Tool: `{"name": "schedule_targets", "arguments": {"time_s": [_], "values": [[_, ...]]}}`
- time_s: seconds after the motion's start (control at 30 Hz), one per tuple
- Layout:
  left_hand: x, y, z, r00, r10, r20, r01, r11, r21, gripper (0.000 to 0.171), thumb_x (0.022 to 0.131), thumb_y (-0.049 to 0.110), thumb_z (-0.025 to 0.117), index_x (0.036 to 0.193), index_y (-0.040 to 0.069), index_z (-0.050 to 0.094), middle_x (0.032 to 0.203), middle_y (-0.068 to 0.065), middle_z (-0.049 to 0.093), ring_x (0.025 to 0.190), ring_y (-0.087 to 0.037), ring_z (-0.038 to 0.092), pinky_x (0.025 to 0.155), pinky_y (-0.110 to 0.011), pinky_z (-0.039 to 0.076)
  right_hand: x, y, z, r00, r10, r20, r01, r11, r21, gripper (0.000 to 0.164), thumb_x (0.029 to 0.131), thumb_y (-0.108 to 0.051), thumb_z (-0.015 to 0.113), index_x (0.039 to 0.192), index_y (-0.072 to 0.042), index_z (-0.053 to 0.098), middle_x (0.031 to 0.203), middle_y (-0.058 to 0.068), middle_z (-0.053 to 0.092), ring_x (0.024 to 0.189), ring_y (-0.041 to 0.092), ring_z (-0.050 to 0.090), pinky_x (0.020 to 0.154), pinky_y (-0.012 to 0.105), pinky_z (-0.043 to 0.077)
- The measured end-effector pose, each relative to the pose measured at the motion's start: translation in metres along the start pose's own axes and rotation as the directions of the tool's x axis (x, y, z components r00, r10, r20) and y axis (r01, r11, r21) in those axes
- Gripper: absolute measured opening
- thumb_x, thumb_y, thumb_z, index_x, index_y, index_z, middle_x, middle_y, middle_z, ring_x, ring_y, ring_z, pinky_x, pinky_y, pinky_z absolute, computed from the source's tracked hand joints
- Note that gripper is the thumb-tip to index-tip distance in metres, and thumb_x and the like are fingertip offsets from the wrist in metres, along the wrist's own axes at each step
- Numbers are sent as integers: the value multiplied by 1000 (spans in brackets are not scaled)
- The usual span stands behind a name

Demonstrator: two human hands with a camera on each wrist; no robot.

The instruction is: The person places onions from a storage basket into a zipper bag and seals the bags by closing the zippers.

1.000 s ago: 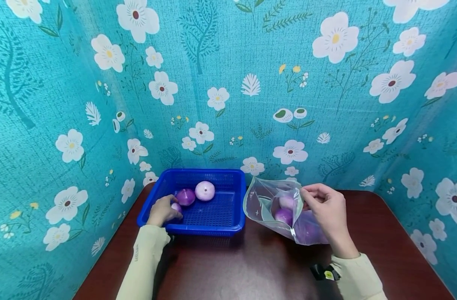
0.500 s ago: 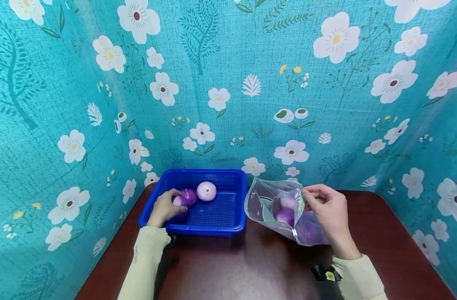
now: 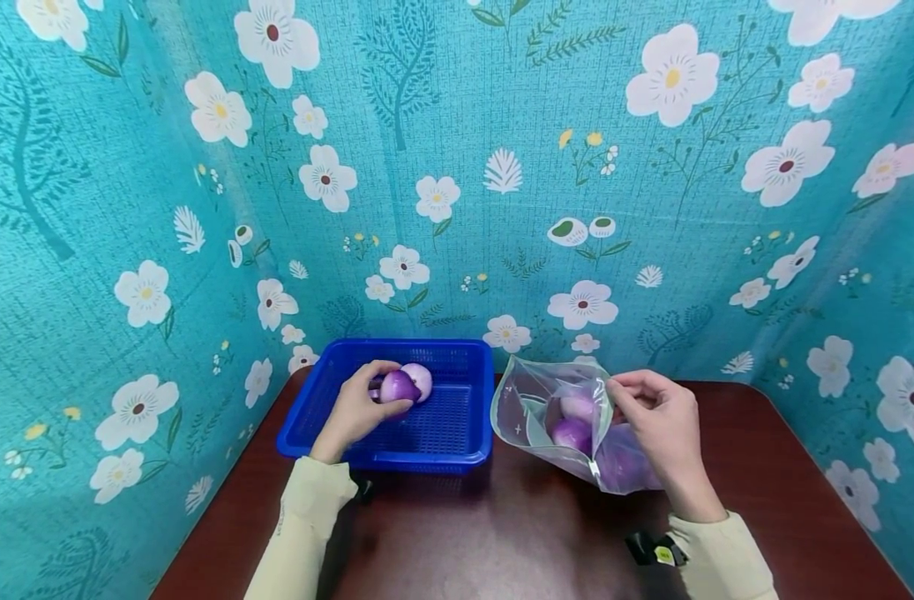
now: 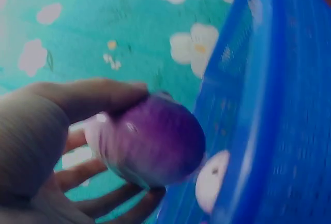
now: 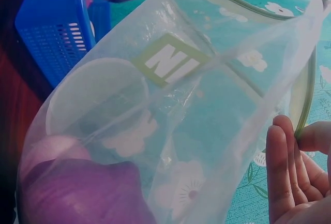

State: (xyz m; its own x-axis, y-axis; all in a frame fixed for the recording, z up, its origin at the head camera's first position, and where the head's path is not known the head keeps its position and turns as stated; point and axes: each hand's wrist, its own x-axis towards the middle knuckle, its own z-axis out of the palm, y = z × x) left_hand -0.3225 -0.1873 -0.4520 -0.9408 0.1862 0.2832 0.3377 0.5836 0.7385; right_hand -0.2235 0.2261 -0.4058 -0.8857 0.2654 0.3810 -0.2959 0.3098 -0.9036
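Note:
My left hand (image 3: 354,415) holds a purple onion (image 3: 399,388) above the blue plastic basket (image 3: 436,457). In the left wrist view, thumb and fingers curl round this blurred onion (image 4: 163,138), dark at one end and paler at the other. A pale onion (image 3: 422,377) lies behind it in the basket; whether another hides behind the hand, I cannot tell. My right hand (image 3: 662,421) pinches the green-edged rim of a clear zip bag (image 3: 513,423), keeping its mouth wide. Inside the bag are a dark purple onion (image 3: 572,435) and a paler onion (image 3: 577,406).
Basket and bag stand side by side on a dark reddish-brown table (image 3: 457,542). A teal floral cloth (image 3: 457,275) hangs behind and along both sides. Part of the bag, with purple showing through, lies under the right hand.
My left hand has lifted an onion from the basket's left side and moved right and slightly up with it. The right hand keeps its pinch on the bag, almost still.

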Motion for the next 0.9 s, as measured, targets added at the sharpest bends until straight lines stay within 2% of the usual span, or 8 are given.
{"name": "schedule_targets", "arguments": {"time_s": [0.1,0.2,0.33,0.43,0.67,0.83,0.9], "values": [[-1,13,6,999,19,41,-15,994,-104,58,83,28,89,135,23,63,136,-8,63,112,-31,70,87,-43,62,-1,0,-1,1000,3,0,-3,1000,-4,20,96,-15,75,105,4,75,75,-8,74,60,13,70,61,25,61],[-3,27,11,996,27,80,-9,974,-225,57,85,34,87,136,32,61,136,-5,64,111,-29,71,85,-41,63,-1,1,0,1000,6,-1,-6,1000,4,21,96,-15,75,105,4,75,75,-9,74,60,13,70,61,25,61],[-7,42,14,993,50,104,-10,938,-347,58,87,33,85,139,31,59,136,-5,63,117,-29,70,90,-42,62,0,3,1,1000,-2,-5,2,1000,11,20,96,-13,75,104,4,75,75,-9,74,59,13,69,61,25,61],[-9,51,18,992,68,104,-24,924,-381,58,88,31,85,140,28,58,137,-5,61,122,-29,67,93,-42,61,0,3,2,1000,-8,-5,8,1000,0,19,96,-13,75,104,4,76,75,-8,74,59,13,69,61,25,61],[-14,71,25,986,120,113,-60,899,-433,58,87,28,85,139,30,58,139,-1,59,125,-29,64,97,-48,59,-1,3,1,1000,-2,-5,2,1000,-25,19,96,-14,75,103,3,76,75,-7,74,59,13,69,61,24,61],[-15,82,31,982,163,99,-106,897,-430,56,87,30,85,137,35,59,142,-2,54,123,-30,64,99,-53,57,-1,2,1,1000,-8,-9,7,1000,-20,18,96,-14,75,103,3,76,75,-7,74,59,13,69,61,24,61],[-15,84,35,980,177,92,-122,895,-429,56,87,32,85,137,35,59,143,-3,51,123,-31,64,99,-51,57,-1,2,1,1000,-10,-10,10,1000,-18,18,96,-13,75,103,3,76,75,-8,74,59,13,69,61,24,61]]}}
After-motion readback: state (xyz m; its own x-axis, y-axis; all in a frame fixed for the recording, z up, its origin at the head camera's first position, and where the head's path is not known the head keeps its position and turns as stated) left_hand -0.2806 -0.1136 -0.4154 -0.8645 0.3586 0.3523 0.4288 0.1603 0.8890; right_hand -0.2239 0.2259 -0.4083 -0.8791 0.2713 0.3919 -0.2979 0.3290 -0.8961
